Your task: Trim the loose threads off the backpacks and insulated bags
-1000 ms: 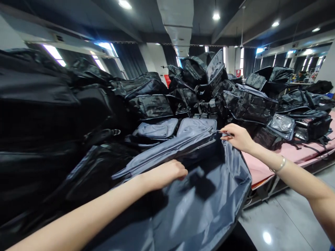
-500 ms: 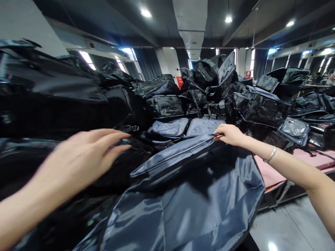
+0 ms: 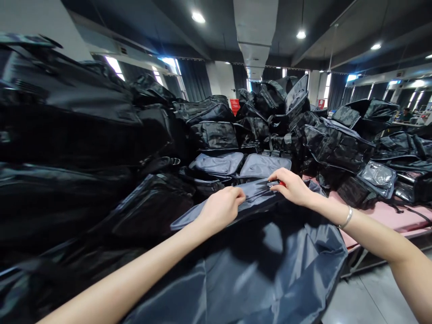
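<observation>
In front of me lies an open bag (image 3: 243, 288) with a shiny grey-blue lining. Its grey flap (image 3: 192, 216) runs across the far side of the opening. With bent fingers, my left hand (image 3: 222, 204) pinches the edge of this flap near its middle. Just to the right, my right hand (image 3: 293, 186) is closed around thread snips (image 3: 277, 182), a small tool with a red part and metal blades pointing left at the flap's edge. The blades are partly covered by my fingers. A silver bracelet circles my right wrist.
Black and camouflage bags (image 3: 340, 144) are heaped all round, with a tall stack of dark bags (image 3: 67, 121) on the left. Pink sheets (image 3: 388, 216) lie on a low rack at right. Farther back are a red crate (image 3: 235, 106) and a person (image 3: 406, 115).
My left hand has come rightward from beside the bag and taken hold of the flap. My right hand has shifted slightly, and the red part of the snips now shows.
</observation>
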The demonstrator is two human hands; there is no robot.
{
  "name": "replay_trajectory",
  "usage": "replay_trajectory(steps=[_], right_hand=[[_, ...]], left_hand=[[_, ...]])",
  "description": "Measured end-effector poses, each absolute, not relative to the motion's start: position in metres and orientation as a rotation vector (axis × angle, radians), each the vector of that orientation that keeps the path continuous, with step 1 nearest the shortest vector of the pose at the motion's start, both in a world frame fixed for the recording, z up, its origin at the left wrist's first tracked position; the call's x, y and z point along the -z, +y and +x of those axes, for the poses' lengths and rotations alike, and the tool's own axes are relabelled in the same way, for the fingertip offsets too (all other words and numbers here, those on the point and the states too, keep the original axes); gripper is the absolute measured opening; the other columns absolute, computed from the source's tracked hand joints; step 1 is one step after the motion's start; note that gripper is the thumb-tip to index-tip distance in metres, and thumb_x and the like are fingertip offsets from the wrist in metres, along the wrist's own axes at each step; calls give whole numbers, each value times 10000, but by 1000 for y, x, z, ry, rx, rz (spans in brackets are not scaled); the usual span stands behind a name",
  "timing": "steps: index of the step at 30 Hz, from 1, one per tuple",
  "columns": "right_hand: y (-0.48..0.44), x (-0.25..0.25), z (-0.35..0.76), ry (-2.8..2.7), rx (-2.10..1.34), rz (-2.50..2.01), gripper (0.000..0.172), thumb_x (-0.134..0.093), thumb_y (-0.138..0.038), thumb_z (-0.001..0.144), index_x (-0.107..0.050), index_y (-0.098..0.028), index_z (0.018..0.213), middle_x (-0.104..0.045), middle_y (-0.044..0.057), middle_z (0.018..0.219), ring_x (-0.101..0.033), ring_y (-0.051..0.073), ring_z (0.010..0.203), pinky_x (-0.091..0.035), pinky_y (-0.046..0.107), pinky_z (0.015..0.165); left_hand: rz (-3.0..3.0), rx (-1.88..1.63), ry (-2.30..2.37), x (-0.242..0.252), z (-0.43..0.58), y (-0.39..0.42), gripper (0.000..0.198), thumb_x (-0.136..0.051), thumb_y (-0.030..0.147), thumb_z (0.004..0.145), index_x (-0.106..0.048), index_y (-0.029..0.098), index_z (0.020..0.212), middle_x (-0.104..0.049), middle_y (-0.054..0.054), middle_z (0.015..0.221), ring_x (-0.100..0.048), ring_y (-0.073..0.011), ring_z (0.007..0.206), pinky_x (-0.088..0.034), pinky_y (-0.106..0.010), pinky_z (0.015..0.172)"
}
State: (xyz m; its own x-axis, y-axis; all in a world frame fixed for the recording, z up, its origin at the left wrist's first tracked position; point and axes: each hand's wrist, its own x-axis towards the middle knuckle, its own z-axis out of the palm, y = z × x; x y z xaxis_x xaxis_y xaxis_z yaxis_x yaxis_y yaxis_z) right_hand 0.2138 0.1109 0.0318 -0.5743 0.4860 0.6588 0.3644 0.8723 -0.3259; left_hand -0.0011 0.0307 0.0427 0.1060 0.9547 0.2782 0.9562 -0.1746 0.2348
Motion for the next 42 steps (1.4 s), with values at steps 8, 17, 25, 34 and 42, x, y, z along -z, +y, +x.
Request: replay_trajectory(steps=[8,17,25,34,42], right_hand=[[110,-14,211,-2191,-139,-513,151,-609,-77,785,-604,-188,887,-572,46,895,-526,184,883,-429,333,826],[106,-11,200,-2154,-98,-741,136,-645,-119,782,-632,-201,890,-592,44,906,-493,208,936,-375,349,817],[104,-15,194,-2239,-41,-756,111,-635,-153,805,-627,-206,902,-599,32,939,-493,192,925,-328,331,801],[107,-16,188,-2282,-76,-744,83,-605,-161,827,-617,-206,896,-604,28,944,-490,183,932,-310,325,807],[108,-16,188,-2285,-111,-733,66,-602,-149,826,-617,-210,847,-618,23,912,-494,185,908,-313,332,810]], left_hand=[[-2583,1091,-2535,-49,-13,49,318,-519,479,608,-550,163,626,-487,27,552,-440,-142,567,-337,-255,564],[-2709,1261,-2611,-48,-18,51,319,-596,450,559,-449,167,556,-387,51,525,-313,-90,514,-238,-223,503],[-2708,1277,-2637,-46,-18,51,323,-607,458,564,-508,152,591,-450,35,551,-364,-105,537,-273,-228,522],[-2698,1252,-2649,-46,-17,50,336,-602,477,564,-526,152,601,-474,25,567,-385,-117,550,-285,-229,512],[-2729,1231,-2590,-48,-14,48,341,-589,491,558,-520,158,577,-451,36,549,-372,-114,547,-284,-234,539]])
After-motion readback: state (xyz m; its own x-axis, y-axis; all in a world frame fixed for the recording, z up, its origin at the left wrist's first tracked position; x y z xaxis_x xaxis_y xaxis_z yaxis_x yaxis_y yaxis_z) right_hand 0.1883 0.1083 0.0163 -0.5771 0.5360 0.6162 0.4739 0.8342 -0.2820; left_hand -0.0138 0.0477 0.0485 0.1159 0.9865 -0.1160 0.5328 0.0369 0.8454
